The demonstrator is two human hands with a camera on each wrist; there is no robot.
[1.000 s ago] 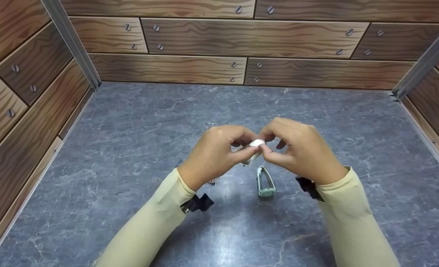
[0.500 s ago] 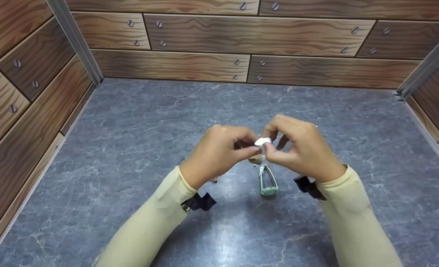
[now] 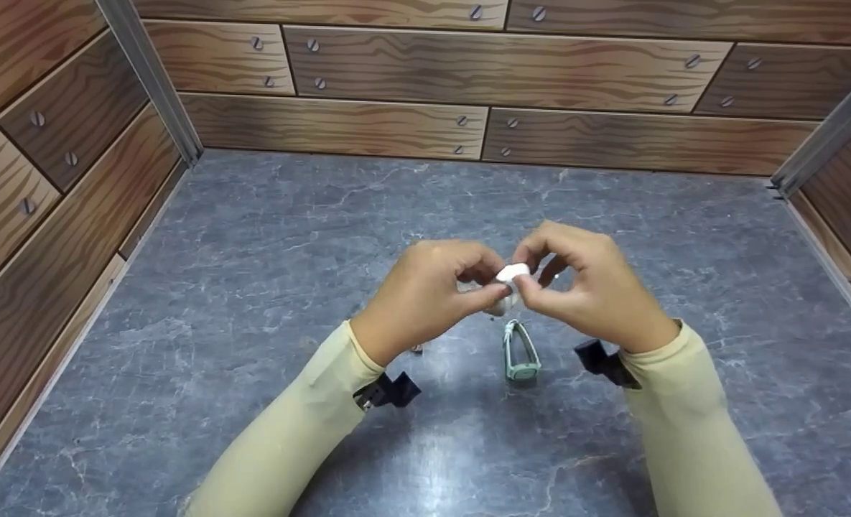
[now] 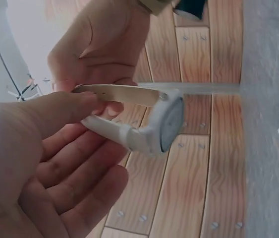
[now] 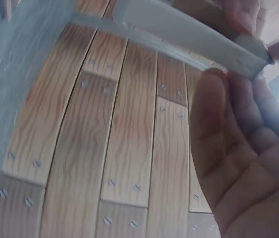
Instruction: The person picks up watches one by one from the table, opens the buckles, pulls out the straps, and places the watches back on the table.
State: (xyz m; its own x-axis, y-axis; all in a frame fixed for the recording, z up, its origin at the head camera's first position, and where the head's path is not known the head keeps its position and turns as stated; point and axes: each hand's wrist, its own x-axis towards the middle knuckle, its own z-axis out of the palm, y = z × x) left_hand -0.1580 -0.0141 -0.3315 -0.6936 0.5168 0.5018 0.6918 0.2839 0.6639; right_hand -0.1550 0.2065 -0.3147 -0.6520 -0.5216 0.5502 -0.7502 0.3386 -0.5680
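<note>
Hands together | left hand (image 3: 425, 294) and right hand (image 3: 590, 287) pinch white watch (image 3: 510, 276)

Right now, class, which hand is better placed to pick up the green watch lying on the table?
Probably the right hand: the green watch lies just below it, nearer than the left hand. Both pinch the white watch.

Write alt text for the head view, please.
Two hands, left hand and right hand, pinch a small white watch between them above a grey marbled tabletop. A pale green watch lies on the tabletop just below.
</note>
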